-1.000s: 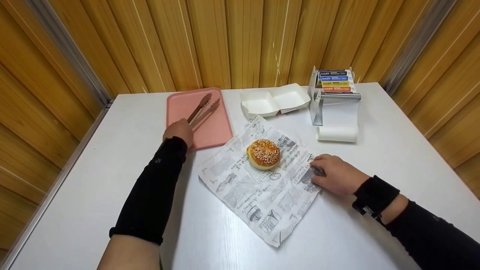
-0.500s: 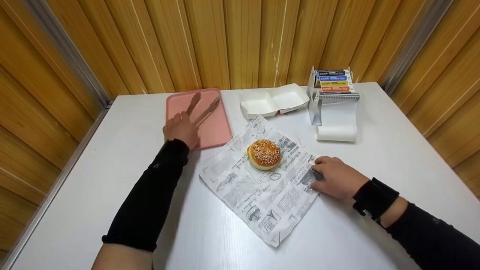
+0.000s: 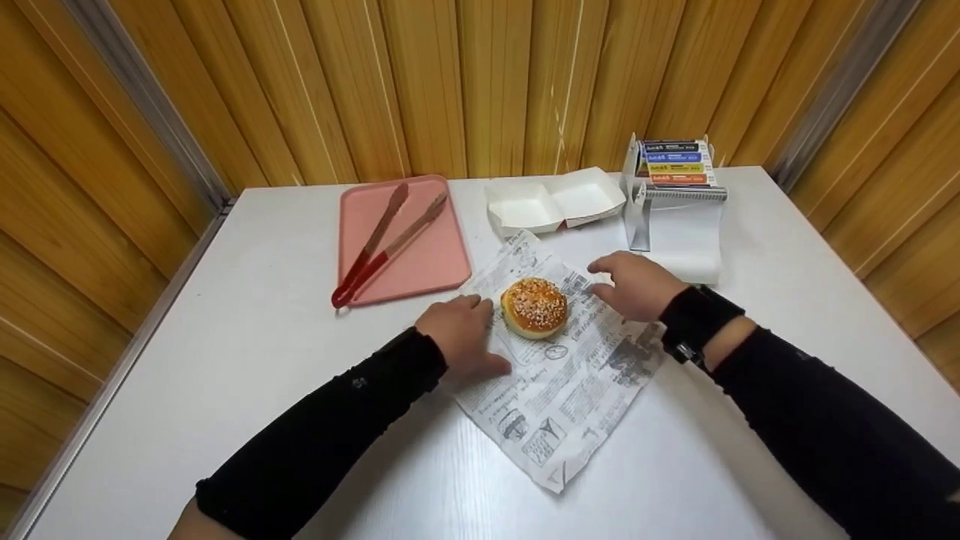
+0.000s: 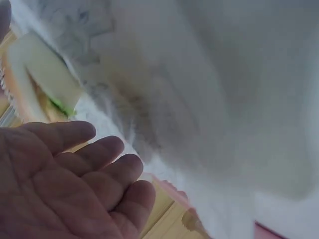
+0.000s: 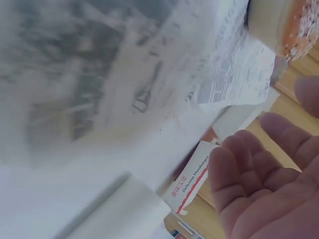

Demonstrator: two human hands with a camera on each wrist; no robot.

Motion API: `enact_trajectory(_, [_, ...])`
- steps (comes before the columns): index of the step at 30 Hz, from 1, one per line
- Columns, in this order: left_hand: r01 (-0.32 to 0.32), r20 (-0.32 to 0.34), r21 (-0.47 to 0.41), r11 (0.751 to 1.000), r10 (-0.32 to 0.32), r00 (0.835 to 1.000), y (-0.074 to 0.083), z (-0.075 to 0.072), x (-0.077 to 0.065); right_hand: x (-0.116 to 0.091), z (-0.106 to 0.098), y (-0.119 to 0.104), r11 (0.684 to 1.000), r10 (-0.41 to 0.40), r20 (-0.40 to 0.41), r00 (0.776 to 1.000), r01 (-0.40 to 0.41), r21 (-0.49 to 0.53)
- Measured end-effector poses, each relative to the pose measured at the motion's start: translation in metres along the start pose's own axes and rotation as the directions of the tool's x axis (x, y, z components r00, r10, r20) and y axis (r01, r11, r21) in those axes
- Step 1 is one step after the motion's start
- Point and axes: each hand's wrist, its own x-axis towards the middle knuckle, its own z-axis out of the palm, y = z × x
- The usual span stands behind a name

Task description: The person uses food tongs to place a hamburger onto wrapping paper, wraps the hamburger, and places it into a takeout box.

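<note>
A hamburger [image 3: 535,307] with a seeded bun sits on a sheet of newsprint-patterned wrapping paper [image 3: 559,405]. Green filling shows between its bun halves in the left wrist view. My left hand [image 3: 463,337] is over the paper's left part, thumb spread, fingers straight, just left of the burger and apart from it. To the burger's right, my right hand [image 3: 637,286] hovers over the paper's edge with thumb and fingers apart. Both wrist views show the palms holding nothing. Red-handled tongs [image 3: 382,256] lie spread on a pink tray [image 3: 444,264], their handle end over its near left corner.
An unfolded white burger box [image 3: 555,202] stands behind the paper. At the back right is a metal rack [image 3: 636,225] with colourful boxes [image 3: 675,161] and a white paper roll [image 3: 690,266], partly covered by my right hand. Wood-look panels [image 3: 487,90] border the white table [image 3: 247,300].
My left hand has let go of the tongs and moved right and nearer, beside the burger. My right hand has released the paper's right edge and moved farther away and left.
</note>
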Motion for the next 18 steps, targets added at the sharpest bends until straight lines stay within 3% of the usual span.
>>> enact_trajectory(5, [0.003,0.073,0.072,0.997,-0.008,0.997,0.001,0.007,0.012,0.030,-0.003,0.000,0.999,0.030,0.034,0.999,-0.029,-0.014])
enact_trajectory(12, [0.002,0.072,0.076,0.997,-0.008,0.997,-0.002,0.008,0.015,0.063,0.005,0.000,0.995,0.069,0.067,0.995,-0.064,-0.080])
enact_trajectory(18, [-0.007,0.072,0.091,0.996,0.001,0.997,-0.002,0.006,0.011,0.080,0.017,-0.003,0.994,0.108,0.055,0.993,-0.110,0.021])
